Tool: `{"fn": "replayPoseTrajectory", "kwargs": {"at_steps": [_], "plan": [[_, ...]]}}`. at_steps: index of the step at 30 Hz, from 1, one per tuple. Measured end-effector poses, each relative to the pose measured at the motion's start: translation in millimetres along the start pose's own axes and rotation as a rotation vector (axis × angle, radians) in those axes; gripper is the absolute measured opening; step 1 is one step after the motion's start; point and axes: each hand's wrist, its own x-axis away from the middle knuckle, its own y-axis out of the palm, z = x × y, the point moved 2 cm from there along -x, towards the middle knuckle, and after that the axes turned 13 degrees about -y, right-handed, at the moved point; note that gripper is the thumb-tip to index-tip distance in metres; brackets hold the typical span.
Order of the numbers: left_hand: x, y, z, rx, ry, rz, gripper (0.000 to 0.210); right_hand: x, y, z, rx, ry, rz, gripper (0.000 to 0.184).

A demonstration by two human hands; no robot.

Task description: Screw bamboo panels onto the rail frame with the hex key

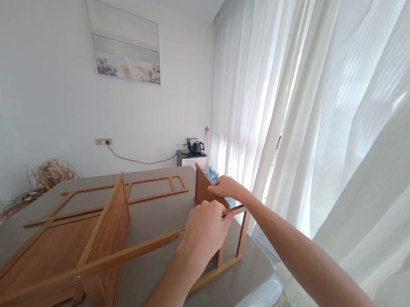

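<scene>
While gripping the rail (141,252) in the left hand (208,223) and the small panel (203,186) beside it in the right hand (228,188), looks only partly joined, with large panel (108,230) apparently fixed, flat frame (159,196) left lying on the table (160,216).

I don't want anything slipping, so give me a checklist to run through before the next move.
1. Left hand gripping the wooden rail: ok.
2. Right hand holding the small panel: ok.
3. Small panel's near end fitted to the rail: cannot tell, fingers partly cover it.
4. Screw in the rail tight: cannot tell.
5. Large panel standing on edge: ok.
6. Flat frame clear of both hands: ok.
</scene>
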Motion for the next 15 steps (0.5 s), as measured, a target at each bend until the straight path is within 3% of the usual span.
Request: {"fn": "replayPoseTrajectory", "kwargs": {"at_steps": [9, 15], "plan": [[2.6, -4.5, 1.4, 0.032, -0.016, -0.014, 0.027, 7.1, -1.3, -1.3, 0.01, -0.035, -0.015, 0.04], [7.4, -0.9, -1.0, 0.092, 0.068, 0.093, 0.02, 9.8, -1.2, -5.8, 0.017, -0.043, -0.065, 0.036]]}}
